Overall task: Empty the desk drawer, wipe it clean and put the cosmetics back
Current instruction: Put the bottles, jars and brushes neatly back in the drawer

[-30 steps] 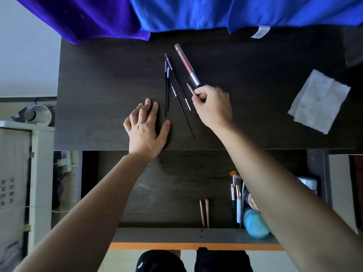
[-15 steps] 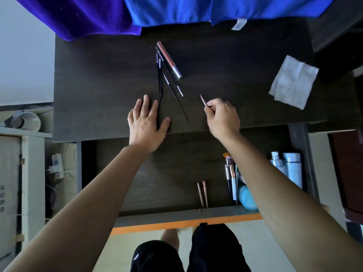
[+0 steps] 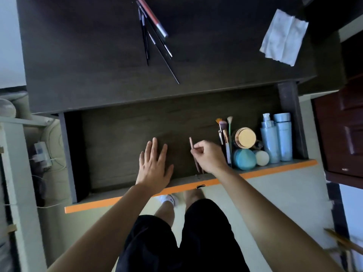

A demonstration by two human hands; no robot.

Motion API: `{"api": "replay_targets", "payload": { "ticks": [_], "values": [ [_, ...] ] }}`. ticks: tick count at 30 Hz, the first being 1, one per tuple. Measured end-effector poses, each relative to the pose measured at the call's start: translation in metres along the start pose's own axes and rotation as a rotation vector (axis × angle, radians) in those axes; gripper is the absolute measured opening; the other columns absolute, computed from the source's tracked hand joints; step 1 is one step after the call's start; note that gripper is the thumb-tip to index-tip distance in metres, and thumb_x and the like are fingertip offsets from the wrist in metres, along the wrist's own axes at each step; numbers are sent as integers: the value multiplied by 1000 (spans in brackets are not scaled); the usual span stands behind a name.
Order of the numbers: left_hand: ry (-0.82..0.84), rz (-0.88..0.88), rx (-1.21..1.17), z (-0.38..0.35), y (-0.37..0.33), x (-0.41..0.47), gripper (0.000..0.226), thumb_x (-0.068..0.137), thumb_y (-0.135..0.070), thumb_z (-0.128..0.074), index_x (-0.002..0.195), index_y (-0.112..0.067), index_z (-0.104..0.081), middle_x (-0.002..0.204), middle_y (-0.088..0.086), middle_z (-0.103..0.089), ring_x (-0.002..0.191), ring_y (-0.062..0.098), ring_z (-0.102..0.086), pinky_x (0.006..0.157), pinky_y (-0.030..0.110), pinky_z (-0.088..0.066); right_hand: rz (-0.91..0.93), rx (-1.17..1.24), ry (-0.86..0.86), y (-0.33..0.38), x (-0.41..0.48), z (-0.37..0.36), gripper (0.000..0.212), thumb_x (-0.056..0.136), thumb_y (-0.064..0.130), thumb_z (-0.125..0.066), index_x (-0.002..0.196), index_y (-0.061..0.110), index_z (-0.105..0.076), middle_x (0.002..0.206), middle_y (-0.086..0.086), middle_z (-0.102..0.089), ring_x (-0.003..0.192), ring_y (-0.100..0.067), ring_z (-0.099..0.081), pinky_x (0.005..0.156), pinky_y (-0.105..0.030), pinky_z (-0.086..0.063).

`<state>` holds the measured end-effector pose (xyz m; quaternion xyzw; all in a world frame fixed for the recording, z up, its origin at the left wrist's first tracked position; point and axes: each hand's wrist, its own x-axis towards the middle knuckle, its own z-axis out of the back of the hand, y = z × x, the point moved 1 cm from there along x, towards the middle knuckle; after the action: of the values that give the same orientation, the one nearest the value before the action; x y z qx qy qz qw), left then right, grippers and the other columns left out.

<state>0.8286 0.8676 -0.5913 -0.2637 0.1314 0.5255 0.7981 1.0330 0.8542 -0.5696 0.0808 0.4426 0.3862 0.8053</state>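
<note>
I'm looking into a home bedroom: cosmetics fill the drawer (image 3: 275,163) of a dark counter (image 3: 78,55).

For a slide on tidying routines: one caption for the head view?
Right hand lowers a pink pencil into the open drawer beside cosmetics; left hand hovers flat.

Two pale-blue bottles (image 3: 277,138), one gold-lidded jar (image 3: 245,138), one tissue (image 3: 282,37).

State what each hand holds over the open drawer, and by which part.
The right hand pinches a thin pink pencil near its middle between its fingers. The left hand is open and flat, holding nothing.
</note>
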Motion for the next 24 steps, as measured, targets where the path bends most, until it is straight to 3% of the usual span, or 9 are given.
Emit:
{"api": "replay_targets", "payload": {
  "ticks": [2,6,10,14,18,24],
  "values": [
    [29,6,7,-5,2,-2,76,88,-56,-31,153,-18,-24,162,15,2,149,34,1,119,51,-9,8,-71,81,-2,-6,-22,14,89,30,-65,94,21,-75,91,0,-76,89,-18,-71,75,-29,-54],
    [62,-12,36,-5,-2,0,76,91,-53,-45,154,-21,-15,162,14,11,148,35,9,118,53,-5,13,-198,42,-7,-9,-39,13,87,32,-68,88,21,-77,115,-9,-72,95,-18,-71,73,-25,-55],
    [83,-9,45,-6,-5,1,80,90,-54,-47,155,-22,-12,161,14,14,148,36,11,118,54,-4,4,-236,-35,-14,-9,-30,13,86,29,-71,89,18,-78,104,-5,-75,97,-19,-71,71,-24,-54],
    [82,-17,51,-7,-2,2,81,90,-56,-45,155,-24,-10,161,13,16,147,35,12,118,54,-4,-77,-189,-68,-26,-6,-16,24,83,35,-77,97,16,-75,109,-4,-73,106,-16,-67,79,-24,-51],
    [76,-18,39,-8,-1,2,79,91,-55,-45,155,-25,-9,161,12,17,148,34,13,118,53,-2,-135,-142,-47,-36,0,-14,23,82,35,-78,96,17,-75,115,-4,-72,129,-14,-54,95,-25,-46],
    [41,-21,29,9,-1,2,70,93,-51,-42,153,-20,-24,162,14,2,148,36,1,117,57,-11,-144,-129,-32,-13,-6,4,26,83,42,-76,95,20,-69,93,1,-72,95,-17,-67,83,-33,-55]
  ]
}}
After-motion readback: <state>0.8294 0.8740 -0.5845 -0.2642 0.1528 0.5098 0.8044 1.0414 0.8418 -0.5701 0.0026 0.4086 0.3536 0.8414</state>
